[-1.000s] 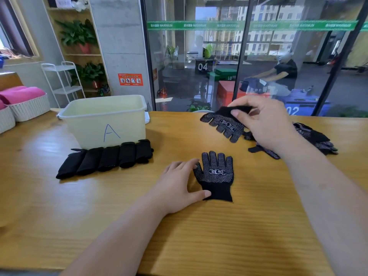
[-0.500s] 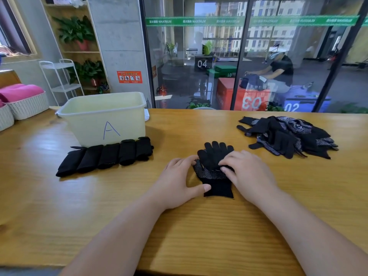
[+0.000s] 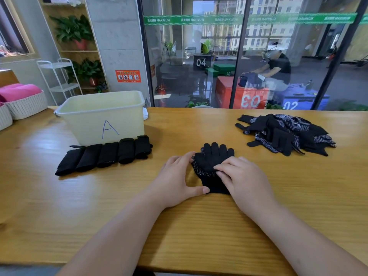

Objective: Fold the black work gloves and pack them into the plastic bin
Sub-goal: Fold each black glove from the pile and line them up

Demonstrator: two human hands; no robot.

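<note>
Slippage is the chief worry in the head view: the stacked gloves (image 3: 213, 161) lie flat at the middle of the table (image 3: 179, 226), fingers pointing away from the person. The upper one sits slightly askew, so a dotted strip of the lower one shows along its left edge. The left hand (image 3: 175, 181) rests beside the pair with its thumb at the cuff, its grip wide and holding nothing. The right hand (image 3: 242, 179) lies flat on the cuff end, pressing rather than pinching. If the fold starts from this offset, the layers will likely shear apart and the bundle come out lopsided, unlike the row of folded gloves (image 3: 105, 154) just in front of the plastic bin (image 3: 89, 126). Knit fabric on smooth wood probably slides under a flat palm. The loose pile (image 3: 286, 134) lies well apart on the right.
</note>
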